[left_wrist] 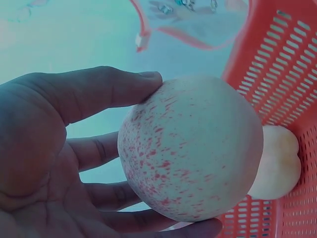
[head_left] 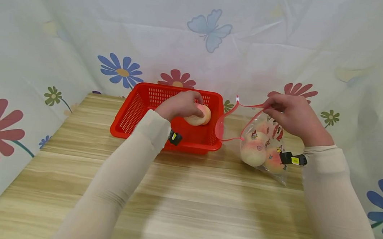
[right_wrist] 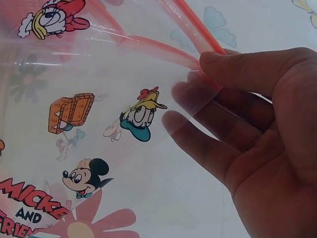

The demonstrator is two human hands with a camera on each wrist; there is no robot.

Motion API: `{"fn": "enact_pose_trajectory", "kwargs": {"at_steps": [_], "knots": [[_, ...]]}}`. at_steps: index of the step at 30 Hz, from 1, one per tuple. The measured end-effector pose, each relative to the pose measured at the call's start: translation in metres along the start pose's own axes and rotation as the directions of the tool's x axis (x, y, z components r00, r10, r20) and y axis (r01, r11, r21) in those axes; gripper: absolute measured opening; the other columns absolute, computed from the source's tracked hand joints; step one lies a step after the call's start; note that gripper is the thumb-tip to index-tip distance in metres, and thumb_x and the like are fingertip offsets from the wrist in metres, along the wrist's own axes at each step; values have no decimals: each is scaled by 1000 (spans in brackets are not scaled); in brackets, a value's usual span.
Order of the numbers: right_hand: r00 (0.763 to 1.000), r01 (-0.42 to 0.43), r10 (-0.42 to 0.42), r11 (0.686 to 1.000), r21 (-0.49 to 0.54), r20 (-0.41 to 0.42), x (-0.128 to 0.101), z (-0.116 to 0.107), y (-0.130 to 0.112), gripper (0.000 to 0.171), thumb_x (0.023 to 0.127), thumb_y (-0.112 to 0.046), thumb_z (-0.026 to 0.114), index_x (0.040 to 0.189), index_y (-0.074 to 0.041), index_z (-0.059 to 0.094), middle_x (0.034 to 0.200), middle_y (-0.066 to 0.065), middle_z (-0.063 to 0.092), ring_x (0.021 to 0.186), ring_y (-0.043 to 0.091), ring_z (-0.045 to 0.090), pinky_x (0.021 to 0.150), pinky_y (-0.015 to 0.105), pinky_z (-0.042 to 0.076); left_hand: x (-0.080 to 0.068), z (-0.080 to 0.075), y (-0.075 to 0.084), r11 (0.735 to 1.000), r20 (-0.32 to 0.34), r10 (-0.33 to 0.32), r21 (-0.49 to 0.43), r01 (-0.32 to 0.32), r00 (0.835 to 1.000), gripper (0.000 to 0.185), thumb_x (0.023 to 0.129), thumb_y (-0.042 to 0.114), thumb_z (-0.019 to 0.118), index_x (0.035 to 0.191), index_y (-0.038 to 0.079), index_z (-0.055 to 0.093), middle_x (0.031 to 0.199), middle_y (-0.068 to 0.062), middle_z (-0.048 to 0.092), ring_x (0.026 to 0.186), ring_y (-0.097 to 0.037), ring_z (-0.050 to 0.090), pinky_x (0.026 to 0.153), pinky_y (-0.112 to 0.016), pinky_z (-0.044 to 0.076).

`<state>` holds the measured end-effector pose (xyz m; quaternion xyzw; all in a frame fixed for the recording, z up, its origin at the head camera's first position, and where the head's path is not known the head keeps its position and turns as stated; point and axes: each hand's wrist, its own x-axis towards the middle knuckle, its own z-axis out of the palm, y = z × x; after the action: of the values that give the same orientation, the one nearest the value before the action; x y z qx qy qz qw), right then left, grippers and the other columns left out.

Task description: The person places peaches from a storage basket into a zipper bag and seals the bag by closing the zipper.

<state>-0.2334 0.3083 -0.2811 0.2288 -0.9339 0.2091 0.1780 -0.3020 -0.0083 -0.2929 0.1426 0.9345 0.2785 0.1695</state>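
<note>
My left hand (head_left: 182,102) reaches over a red plastic basket (head_left: 119,128) and grips a pale peach (left_wrist: 190,148) with pink speckles, thumb on one side and fingers round the other. Behind it in the left wrist view, a second peach (left_wrist: 278,161) sits in the basket. To the right, my right hand (head_left: 291,110) pinches the red rim of a clear zip bag (right_wrist: 143,173) printed with cartoon figures. The bag's mouth gapes toward the basket. Several peaches (head_left: 253,151) lie inside the bag, on the table.
The basket and bag stand side by side on a wood-grain table (head_left: 187,206). A white flower-print curtain (head_left: 169,42) hangs behind the table and along its sides. A white slider (head_left: 237,99) sits at one end of the bag's red zip.
</note>
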Motion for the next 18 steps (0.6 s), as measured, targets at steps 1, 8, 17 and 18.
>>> {"fn": "enact_pose_trajectory", "kwargs": {"at_steps": [1,8,17,18], "knots": [[1000,0,0,1000,-1,0,0,0,0,10,84,-4,72,92,-11,71,93,6,74,81,20,71,65,6,42,-2,1,2,1000,-1,-1,-4,1,1000,55,78,31,79,126,21,56,108,4,62,97,-19,59,76,-30,58],[1000,-6,6,1000,-12,2,-1,-1,-1,9,84,-6,73,91,-10,71,90,6,74,79,19,71,64,8,43,-10,6,9,998,8,55,-38,-55,998,50,80,30,78,124,19,55,107,2,62,96,-20,60,76,-31,58],[1000,-11,11,1000,4,13,0,-1,-1,9,84,-5,72,91,-11,71,91,6,74,81,19,71,64,7,44,-13,21,13,983,-43,177,-45,-179,983,45,80,31,76,117,18,54,102,2,62,95,-19,58,74,-29,56],[1000,-10,10,1000,3,16,0,-1,-1,9,84,-5,72,92,-11,71,91,6,74,81,19,71,64,7,44,-13,22,14,981,-49,187,-49,-190,981,44,80,31,76,116,18,54,100,2,62,94,-19,58,73,-29,56]]}}
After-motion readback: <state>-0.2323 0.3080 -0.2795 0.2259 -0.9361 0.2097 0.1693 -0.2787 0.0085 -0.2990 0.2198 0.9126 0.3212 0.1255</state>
